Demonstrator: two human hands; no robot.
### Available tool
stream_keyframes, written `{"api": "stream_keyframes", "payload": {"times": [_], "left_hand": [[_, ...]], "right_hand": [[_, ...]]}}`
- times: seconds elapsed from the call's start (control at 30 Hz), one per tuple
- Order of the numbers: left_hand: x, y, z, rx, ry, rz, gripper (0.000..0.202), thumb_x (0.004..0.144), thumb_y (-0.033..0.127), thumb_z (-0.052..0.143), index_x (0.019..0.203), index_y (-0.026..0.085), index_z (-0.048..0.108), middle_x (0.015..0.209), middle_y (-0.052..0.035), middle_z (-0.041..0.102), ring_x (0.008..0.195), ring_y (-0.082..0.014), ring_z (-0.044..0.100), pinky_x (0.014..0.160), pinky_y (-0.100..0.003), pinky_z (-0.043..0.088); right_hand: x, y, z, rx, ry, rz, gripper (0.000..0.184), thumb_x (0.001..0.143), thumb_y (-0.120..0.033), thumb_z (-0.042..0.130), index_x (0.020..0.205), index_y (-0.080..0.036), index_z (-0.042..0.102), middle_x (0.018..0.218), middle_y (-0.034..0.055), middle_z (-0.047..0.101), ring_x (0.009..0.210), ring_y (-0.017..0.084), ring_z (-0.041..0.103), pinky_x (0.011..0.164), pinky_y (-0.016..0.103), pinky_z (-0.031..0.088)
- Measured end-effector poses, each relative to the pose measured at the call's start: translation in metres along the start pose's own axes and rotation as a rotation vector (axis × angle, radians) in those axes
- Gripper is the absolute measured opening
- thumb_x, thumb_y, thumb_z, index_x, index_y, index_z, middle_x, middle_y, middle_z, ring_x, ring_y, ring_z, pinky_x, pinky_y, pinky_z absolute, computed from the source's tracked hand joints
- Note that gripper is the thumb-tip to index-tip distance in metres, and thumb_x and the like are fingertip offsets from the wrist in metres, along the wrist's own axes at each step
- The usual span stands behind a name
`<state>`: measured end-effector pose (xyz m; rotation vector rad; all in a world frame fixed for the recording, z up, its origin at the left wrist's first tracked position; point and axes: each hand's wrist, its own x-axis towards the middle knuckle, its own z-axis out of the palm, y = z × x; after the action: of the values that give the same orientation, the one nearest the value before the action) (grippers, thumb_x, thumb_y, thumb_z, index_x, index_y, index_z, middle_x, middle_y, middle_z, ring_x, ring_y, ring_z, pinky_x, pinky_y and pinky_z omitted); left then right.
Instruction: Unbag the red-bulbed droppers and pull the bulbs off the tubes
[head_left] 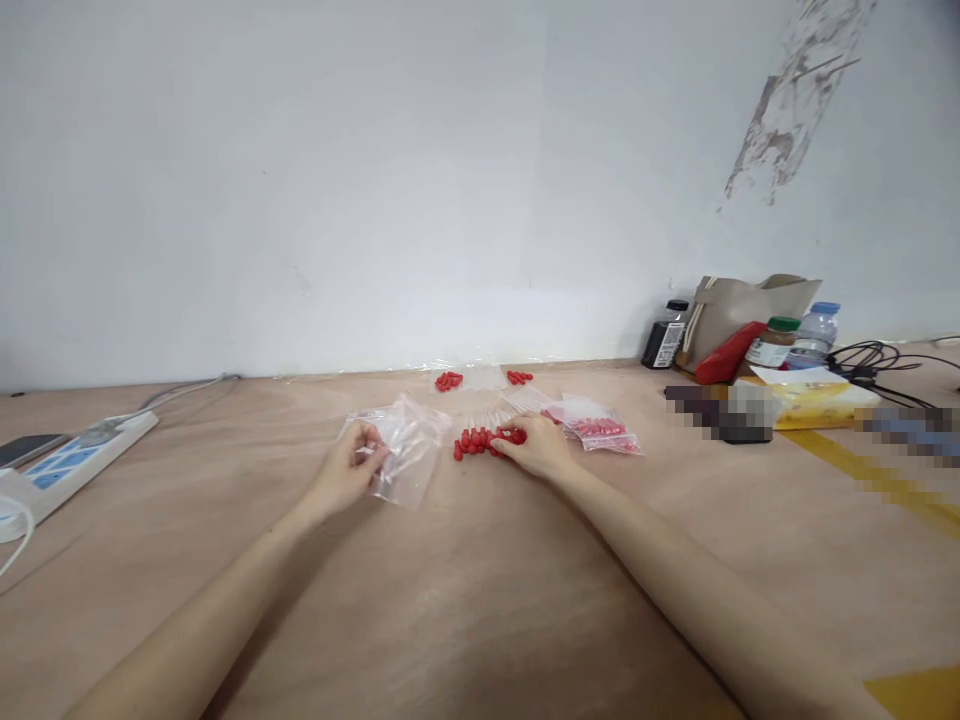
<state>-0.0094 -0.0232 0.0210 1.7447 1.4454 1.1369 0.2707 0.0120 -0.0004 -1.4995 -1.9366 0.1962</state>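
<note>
My left hand (351,466) is closed on the edge of a clear plastic bag (409,448) that lies on the brown table (465,600). My right hand (534,443) rests on a small heap of red capsule-shaped pieces (474,441), its fingers curled over the heap's right end. Just right of that hand lies a filled clear bag of red pieces (598,428). Two smaller clusters of red pieces (448,380) (518,377) lie farther back near the wall, beside more clear plastic.
A white power strip (67,462) with cables lies at the left edge. At the back right stand a dark bottle (664,337), a beige bag (739,305), a jar (772,343), a water bottle (816,332), a yellow tissue pack (814,395) and black cables (870,360).
</note>
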Motion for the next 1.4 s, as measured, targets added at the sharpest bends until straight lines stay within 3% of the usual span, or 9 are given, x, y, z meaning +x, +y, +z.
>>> {"api": "stream_keyframes", "payload": {"times": [0.23, 0.37, 0.53, 0.63, 0.73, 0.93, 1.07, 1.23, 1.4], "left_hand": [[0.023, -0.051, -0.025, 0.246, 0.307, -0.096, 0.031, 0.067, 0.037, 0.052, 0.091, 0.018, 0.046, 0.082, -0.0035, 0.054, 0.07, -0.0181, 0.058, 0.063, -0.034, 0.049], [0.015, -0.05, -0.025, 0.489, 0.355, 0.023, 0.029, 0.068, 0.037, 0.054, 0.092, 0.02, 0.056, 0.104, -0.0084, 0.052, 0.104, -0.0273, 0.048, 0.089, -0.042, 0.038], [0.003, -0.037, -0.01, 0.888, 0.061, 0.263, 0.045, 0.083, 0.047, 0.034, 0.12, 0.026, 0.048, 0.136, -0.0067, 0.035, 0.126, -0.0251, 0.028, 0.102, -0.044, 0.022], [0.001, -0.039, -0.007, 0.936, -0.169, 0.143, 0.053, 0.083, 0.054, 0.029, 0.13, 0.03, 0.035, 0.141, -0.0048, 0.026, 0.13, -0.026, 0.019, 0.103, -0.048, 0.015], [0.001, -0.043, -0.01, 0.893, -0.259, 0.063, 0.056, 0.082, 0.056, 0.028, 0.132, 0.031, 0.032, 0.142, -0.0051, 0.024, 0.13, -0.0265, 0.019, 0.102, -0.05, 0.015], [-0.001, -0.043, -0.013, 0.875, -0.051, 0.108, 0.043, 0.084, 0.047, 0.033, 0.119, 0.029, 0.049, 0.132, -0.0071, 0.041, 0.126, -0.0268, 0.028, 0.1, -0.056, 0.012], [-0.003, -0.039, -0.01, 0.854, 0.138, 0.128, 0.038, 0.085, 0.044, 0.029, 0.107, 0.026, 0.055, 0.122, -0.0072, 0.049, 0.12, -0.0246, 0.036, 0.098, -0.057, 0.014], [-0.004, -0.038, -0.009, 0.877, 0.19, 0.178, 0.035, 0.085, 0.044, 0.032, 0.099, 0.026, 0.058, 0.114, -0.0066, 0.053, 0.113, -0.0245, 0.042, 0.097, -0.055, 0.016], [-0.005, -0.038, -0.009, 0.871, 0.207, 0.191, 0.033, 0.085, 0.042, 0.032, 0.096, 0.025, 0.058, 0.112, -0.0065, 0.054, 0.111, -0.0245, 0.044, 0.097, -0.054, 0.015]], "right_hand": [[0.002, 0.004, 0.005, 0.189, 0.127, 0.105, 0.019, 0.072, -0.028, 0.053, 0.08, -0.019, 0.066, 0.078, 0.0026, 0.067, 0.07, 0.014, 0.059, 0.067, 0.024, 0.043], [0.0, 0.005, 0.002, 0.204, 0.135, 0.118, 0.02, 0.068, -0.026, 0.055, 0.082, -0.017, 0.066, 0.08, 0.0029, 0.067, 0.069, 0.013, 0.059, 0.066, 0.023, 0.043], [-0.007, 0.003, -0.001, 0.131, 0.098, 0.013, 0.016, 0.07, -0.027, 0.054, 0.072, -0.018, 0.066, 0.074, 0.0032, 0.065, 0.072, 0.015, 0.057, 0.068, 0.025, 0.041], [-0.01, 0.001, 0.001, 0.075, 0.101, -0.03, 0.017, 0.073, -0.027, 0.052, 0.075, -0.017, 0.065, 0.076, 0.0046, 0.064, 0.073, 0.015, 0.055, 0.067, 0.025, 0.04], [-0.012, 0.001, 0.004, 0.041, 0.097, -0.025, 0.02, 0.076, -0.031, 0.05, 0.081, -0.016, 0.063, 0.083, 0.0062, 0.062, 0.075, 0.015, 0.054, 0.069, 0.025, 0.04], [-0.003, 0.01, -0.016, -0.159, 0.098, 0.067, 0.025, 0.08, -0.03, 0.044, 0.092, -0.017, 0.062, 0.097, 0.01, 0.059, 0.093, 0.021, 0.05, 0.08, 0.033, 0.036], [0.006, 0.022, -0.047, -0.427, -0.061, 0.109, 0.025, 0.072, -0.027, 0.052, 0.093, -0.018, 0.063, 0.105, 0.0133, 0.055, 0.104, 0.03, 0.043, 0.084, 0.045, 0.031], [0.006, 0.037, -0.074, -0.543, -0.327, 0.271, 0.079, 0.048, -0.03, 0.072, 0.121, -0.02, 0.045, 0.117, 0.0154, 0.048, 0.103, 0.033, 0.048, 0.075, 0.041, 0.039], [-0.008, 0.054, -0.083, -0.566, -0.293, 0.239, 0.031, 0.07, -0.03, 0.057, 0.096, -0.015, 0.061, 0.096, 0.0152, 0.061, 0.085, 0.024, 0.058, 0.067, 0.03, 0.04]]}}
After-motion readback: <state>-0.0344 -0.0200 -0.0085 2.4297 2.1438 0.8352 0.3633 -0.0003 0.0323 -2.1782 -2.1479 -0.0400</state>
